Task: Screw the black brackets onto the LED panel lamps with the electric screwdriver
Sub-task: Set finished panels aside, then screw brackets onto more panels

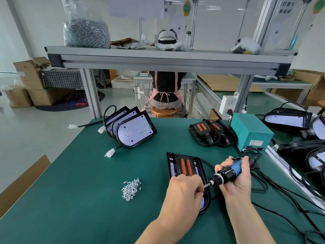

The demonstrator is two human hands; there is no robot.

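Likely seating a screw: left hand (pixel 184 192) fingers pinch the screwdriver (pixel 226 173) bit, right hand (pixel 237 178) fingers clamp its body. Lamp (pixel 186 167) lies beneath, screws (pixel 131 189) at its 9 o'clock. Next: stand the bit upright over a hole.

Brightness: bright, even, white light throughout.
Source: not in view; the floor (pixel 44 124) at left looks brightest, nearly washed out.
Shadows: soft and faint on the surface (pixel 88 199), darkest under the left hand (pixel 184 192) and right hand (pixel 235 178).
Glare: mild sheen on the shelf (pixel 158 57) rail and the white lamp panels (pixel 135 131).
Distortion: wide-angle; shelf and frame posts bow toward the edges.
Focus: centre sharp; background and corners slightly soft.
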